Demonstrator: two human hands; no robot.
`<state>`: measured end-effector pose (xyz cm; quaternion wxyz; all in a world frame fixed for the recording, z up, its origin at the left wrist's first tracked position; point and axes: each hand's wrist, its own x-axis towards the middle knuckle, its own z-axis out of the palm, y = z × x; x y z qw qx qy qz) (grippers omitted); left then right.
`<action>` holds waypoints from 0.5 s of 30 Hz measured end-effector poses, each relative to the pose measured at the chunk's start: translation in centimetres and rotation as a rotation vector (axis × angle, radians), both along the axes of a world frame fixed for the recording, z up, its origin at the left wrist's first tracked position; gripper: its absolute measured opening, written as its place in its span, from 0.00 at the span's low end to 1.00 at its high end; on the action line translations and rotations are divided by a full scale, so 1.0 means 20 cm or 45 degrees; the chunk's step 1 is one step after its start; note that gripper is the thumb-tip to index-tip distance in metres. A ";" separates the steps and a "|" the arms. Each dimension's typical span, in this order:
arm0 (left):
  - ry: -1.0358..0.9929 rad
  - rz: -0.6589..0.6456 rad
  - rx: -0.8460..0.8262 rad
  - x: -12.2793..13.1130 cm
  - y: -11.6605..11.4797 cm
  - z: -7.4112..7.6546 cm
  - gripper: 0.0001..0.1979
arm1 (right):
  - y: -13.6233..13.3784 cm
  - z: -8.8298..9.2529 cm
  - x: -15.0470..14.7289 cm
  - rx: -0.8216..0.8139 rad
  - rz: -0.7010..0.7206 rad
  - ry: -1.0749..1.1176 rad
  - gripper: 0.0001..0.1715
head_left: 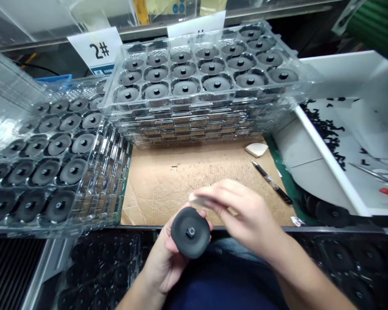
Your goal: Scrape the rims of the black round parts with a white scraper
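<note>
My left hand (171,258) is closed around a black rounded disc (184,247), its face turned up toward me. A small hub with a metal-looking centre stands in the middle of the disc. Just above the disc's upper edge is my right hand (239,206), blurred by motion, with thumb and fingers pinched on a thin pale pad (196,199). Whether the pad touches the disc I cannot tell. Farther back on the cardboard (161,185) lies a white wedge-shaped pad (256,149), with a black pen (271,182) near it.
Stacked clear trays (194,101) full of similar discs stand at the back, and another stack (97,172) at the left. A white bin (330,159) at the right holds small black pieces (326,129) and tweezers (375,173). A paper sign (98,49) reads "2#".
</note>
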<state>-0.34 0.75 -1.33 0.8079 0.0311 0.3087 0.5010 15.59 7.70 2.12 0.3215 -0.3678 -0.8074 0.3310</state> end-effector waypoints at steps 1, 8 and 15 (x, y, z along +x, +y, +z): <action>-0.030 0.021 0.023 -0.01 0.00 0.00 0.29 | 0.00 -0.05 0.03 -0.071 -0.130 -0.074 0.14; -0.112 0.095 0.059 -0.03 -0.02 -0.03 0.28 | -0.16 -0.47 0.08 -0.357 -0.270 -0.163 0.13; 0.033 0.004 0.040 0.00 -0.01 0.01 0.31 | -0.11 -0.05 0.03 0.126 -0.262 0.047 0.15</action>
